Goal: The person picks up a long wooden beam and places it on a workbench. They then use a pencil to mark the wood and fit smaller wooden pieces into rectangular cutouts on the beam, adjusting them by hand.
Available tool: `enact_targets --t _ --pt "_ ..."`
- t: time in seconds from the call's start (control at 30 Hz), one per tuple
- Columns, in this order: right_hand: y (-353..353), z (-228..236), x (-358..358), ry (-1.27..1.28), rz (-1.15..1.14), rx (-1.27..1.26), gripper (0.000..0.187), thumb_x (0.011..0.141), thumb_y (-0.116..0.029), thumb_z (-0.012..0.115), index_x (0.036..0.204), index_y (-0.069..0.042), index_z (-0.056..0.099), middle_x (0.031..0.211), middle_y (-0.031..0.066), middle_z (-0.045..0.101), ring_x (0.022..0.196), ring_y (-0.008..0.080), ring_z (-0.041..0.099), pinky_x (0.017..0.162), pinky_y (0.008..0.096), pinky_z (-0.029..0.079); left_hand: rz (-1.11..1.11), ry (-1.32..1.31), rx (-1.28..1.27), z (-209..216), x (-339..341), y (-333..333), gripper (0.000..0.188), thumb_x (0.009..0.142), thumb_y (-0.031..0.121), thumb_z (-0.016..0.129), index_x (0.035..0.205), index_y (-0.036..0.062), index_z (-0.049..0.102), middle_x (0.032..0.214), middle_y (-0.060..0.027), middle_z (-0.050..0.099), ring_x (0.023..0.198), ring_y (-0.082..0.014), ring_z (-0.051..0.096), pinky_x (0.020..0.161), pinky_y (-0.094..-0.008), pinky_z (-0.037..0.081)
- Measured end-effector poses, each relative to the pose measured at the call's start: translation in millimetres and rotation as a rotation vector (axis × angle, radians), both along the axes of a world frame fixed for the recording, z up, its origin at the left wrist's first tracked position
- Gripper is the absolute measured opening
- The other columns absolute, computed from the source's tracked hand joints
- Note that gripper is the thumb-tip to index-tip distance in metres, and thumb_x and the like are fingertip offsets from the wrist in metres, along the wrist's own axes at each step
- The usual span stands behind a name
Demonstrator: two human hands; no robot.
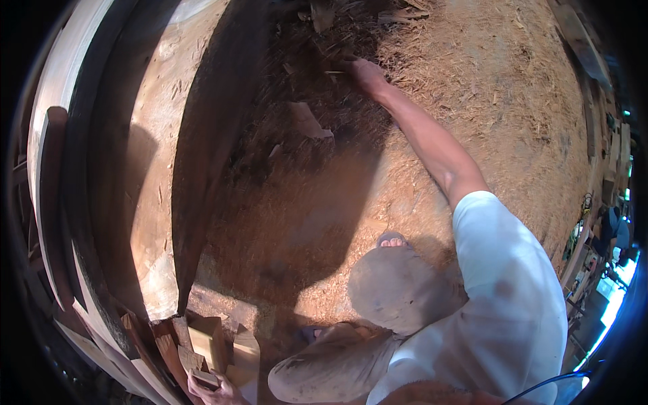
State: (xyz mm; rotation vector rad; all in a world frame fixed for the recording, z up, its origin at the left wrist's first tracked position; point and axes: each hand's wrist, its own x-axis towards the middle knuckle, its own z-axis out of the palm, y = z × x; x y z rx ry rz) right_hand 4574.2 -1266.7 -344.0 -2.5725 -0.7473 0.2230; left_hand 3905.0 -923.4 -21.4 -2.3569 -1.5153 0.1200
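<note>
My right arm is stretched far forward, and my right hand (368, 75) is low over a shaded heap of wood scraps (310, 50). Its fingers are dark and blurred; a thin pale sliver of wood (333, 72) lies by their tips, and I cannot tell whether they grip it. At the lower left, my left hand (219, 391) is closed around a small wood block (205, 379). Beside that block stand several cut wood pieces (209, 341), partly hiding one another. A loose flat wood scrap (310, 121) rests on the ground nearer to me than the heap.
Large curved timber planks (158, 169) rise along the left side. Shavings and sawdust (499, 101) cover the ground. My bent knees (398, 290) and sandalled foot (391, 239) are below my reaching arm. Stacked boards (611, 155) line the far right edge.
</note>
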Motion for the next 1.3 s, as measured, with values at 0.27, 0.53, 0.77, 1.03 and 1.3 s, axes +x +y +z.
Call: enact_targets --t 0.27,0.53,0.77,1.03,1.3 --pt "2.1 4.1 0.8 0.135 -0.144 0.221 0.041 0.091 -0.014 0.069 0.132 -0.018 0.072 0.124 0.0128 0.073 0.109 0.0351 0.071 0.092 0.0440 0.057 -0.807 0.021 0.265 -11.6 -31.1 19.0 0.089 0.094 0.037 0.080 0.150 -0.0138 0.033 0.119 -0.0267 0.065 0.099 -0.0397 0.071 0.084 -0.0462 0.065" --pt "-16.8 -25.3 10.3 0.091 -0.055 0.195 0.038 0.092 -0.023 0.070 0.129 -0.014 0.072 0.123 0.0168 0.071 0.119 0.0401 0.067 0.097 0.0464 0.055 -0.422 -0.323 -0.086 -14.7 -18.5 16.9 0.046 0.092 0.011 0.070 0.135 -0.0029 0.061 0.124 -0.0223 0.063 0.117 -0.0412 0.060 0.097 -0.0528 0.050" --pt "16.8 -41.7 -12.9 -0.110 0.022 0.182 0.039 0.095 -0.040 0.070 0.126 -0.018 0.075 0.142 0.0108 0.064 0.126 0.0355 0.065 0.102 0.0456 0.054 -0.416 -0.328 -0.050 -11.7 -20.8 10.3 0.047 0.090 0.009 0.071 0.135 -0.0022 0.062 0.125 -0.0207 0.064 0.116 -0.0409 0.060 0.097 -0.0528 0.050" --pt "26.6 3.3 -46.6 -0.040 0.182 -0.118 0.031 0.103 -0.031 0.063 0.120 -0.008 0.075 0.127 0.0184 0.071 0.120 0.0333 0.067 0.099 0.0451 0.055 -0.429 -0.333 -0.055 -10.2 -24.2 9.7 0.051 0.086 0.006 0.074 0.136 -0.0022 0.062 0.127 -0.0201 0.065 0.117 -0.0420 0.060 0.098 -0.0533 0.050" --pt "30.4 44.7 -80.8 0.086 -0.040 -0.050 0.043 0.101 -0.043 0.067 0.130 -0.012 0.073 0.133 0.0135 0.072 0.125 0.0349 0.066 0.103 0.0459 0.054 -0.444 -0.344 -0.066 -11.8 -34.0 13.3 0.053 0.084 0.006 0.077 0.135 -0.0019 0.062 0.126 -0.0197 0.065 0.122 -0.0407 0.060 0.103 -0.0520 0.049"
